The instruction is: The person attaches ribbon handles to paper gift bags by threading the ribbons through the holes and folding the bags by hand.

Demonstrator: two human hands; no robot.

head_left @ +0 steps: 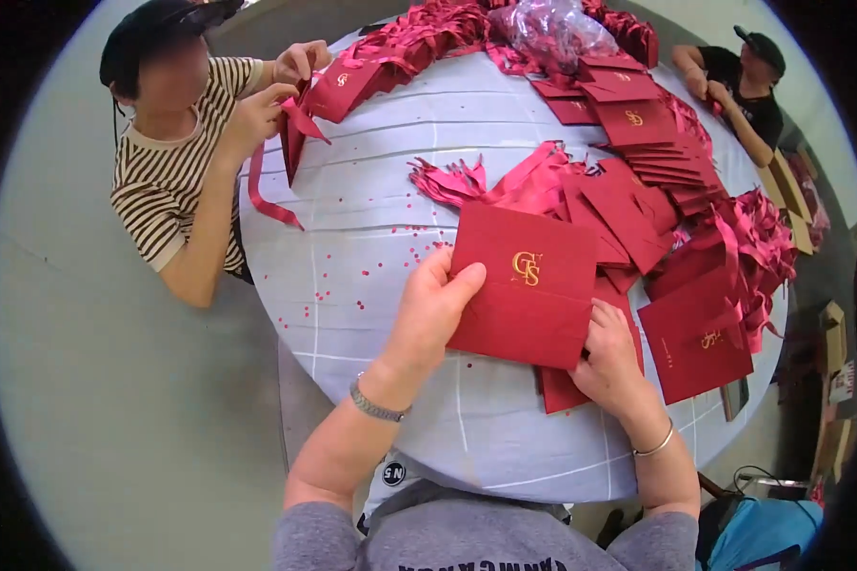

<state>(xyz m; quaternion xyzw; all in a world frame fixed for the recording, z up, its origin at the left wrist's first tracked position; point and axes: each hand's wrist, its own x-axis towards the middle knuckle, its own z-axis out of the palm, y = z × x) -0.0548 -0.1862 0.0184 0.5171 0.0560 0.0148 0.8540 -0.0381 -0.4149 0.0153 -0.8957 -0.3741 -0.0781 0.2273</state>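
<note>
I hold a flat dark-red paper gift bag [519, 309] with a gold emblem above the table. My left hand [427, 309] grips its left edge, thumb on the front and fingers behind. At the lower right edge my right hand [609, 362] is closed, fingers curled against the bag and partly hidden. Beneath and behind it lie more flat red bags [628, 214] in a loose pile. Beyond the held bag rests a bundle of pinkish-red ribbons [528, 186]. A finished-looking red bag with ribbon handles [700, 338] leans to the right of my right hand.
Small red paper dots [360, 305] are scattered over the pale tablecloth [352, 257]. Fanned stacks of bags [671, 157] and clear plastic wrap [554, 33] lie farther off. A co-worker at left [186, 143] threads ribbon on a bag; another person [743, 90] sits far right.
</note>
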